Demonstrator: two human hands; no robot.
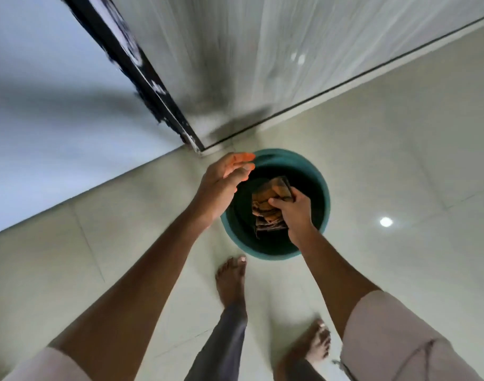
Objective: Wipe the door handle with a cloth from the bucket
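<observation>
Two bare feet of yours stand on the pale tiled floor (400, 160) at six o'clock, the left foot (231, 279) just short of the teal bucket (326, 199). Over the bucket's mouth, your right hand (295, 213) has its fingers clenched around a bunched brown-and-orange cloth (265, 207). At ten o'clock from the cloth, your left hand (224, 182) hovers above the bucket's rim with fingers spread, holding nothing. Beyond, at twelve o'clock, the grey door (221, 50) meets its dark frame (136, 70).
</observation>
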